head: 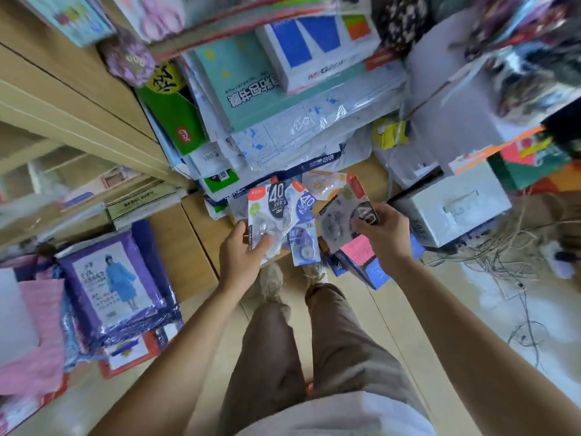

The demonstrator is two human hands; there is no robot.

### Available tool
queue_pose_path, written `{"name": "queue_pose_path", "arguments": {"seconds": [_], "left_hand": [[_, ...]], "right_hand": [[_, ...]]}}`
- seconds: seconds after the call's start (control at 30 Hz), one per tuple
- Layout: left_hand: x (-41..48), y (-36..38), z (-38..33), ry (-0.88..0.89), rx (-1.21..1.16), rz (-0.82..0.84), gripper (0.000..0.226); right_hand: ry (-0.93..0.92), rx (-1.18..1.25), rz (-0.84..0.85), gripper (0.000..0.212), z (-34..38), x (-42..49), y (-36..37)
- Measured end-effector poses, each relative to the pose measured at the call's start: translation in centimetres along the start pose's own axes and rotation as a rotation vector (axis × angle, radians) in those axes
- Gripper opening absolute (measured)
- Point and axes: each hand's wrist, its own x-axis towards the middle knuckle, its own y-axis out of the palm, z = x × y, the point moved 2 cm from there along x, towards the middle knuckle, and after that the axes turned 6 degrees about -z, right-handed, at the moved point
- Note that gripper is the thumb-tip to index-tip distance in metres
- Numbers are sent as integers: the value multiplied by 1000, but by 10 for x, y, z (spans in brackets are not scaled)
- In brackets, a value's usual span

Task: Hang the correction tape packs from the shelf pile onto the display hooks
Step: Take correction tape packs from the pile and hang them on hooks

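Filling the upper centre of the frame, the stationery pile [267, 99] sits stacked on the wooden shelf [201, 247]. Purple raincoat packs [116, 284] lie at lower left, and a pale box [452, 209] stands at right. Your left hand [242, 262], just below frame centre, grips a fan of correction tape packs [267, 212], thumb curled over the front one. Your right hand [388, 240], beside it, pinches a single grey pack [342, 215] by its lower corner. An orange-printed pack [323, 184] seems to rest on the pile behind them, though blur makes that uncertain.
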Motion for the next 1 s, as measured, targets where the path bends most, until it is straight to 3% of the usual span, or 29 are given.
{"name": "queue_pose_path", "arguments": {"seconds": [0.13,0.23,0.37,0.47,0.57,0.77,1.0], "left_hand": [[-7,-27,-72,187,-36,-12,27],[-9,-57,-139,354,-78,-35,30],[-12,-93,-227,596,-137,-37,25],[-13,-115,-284,743,-175,-70,46],[-21,-135,-338,878,-196,-144,46],[-40,-161,-442,1076,-220,-288,33],[-60,-154,-563,1183,-220,-507,20]], "right_hand": [[-137,-19,-150,21,68,-23,-45],[-312,-32,-257,16,130,-51,-75],[-513,-42,-376,22,210,-83,-116],[-625,-1,-439,16,264,-105,-148],[-735,48,-484,11,315,-118,-178],[-934,205,-384,12,409,-118,-241],[-1047,318,-90,16,498,-92,-317]]}}
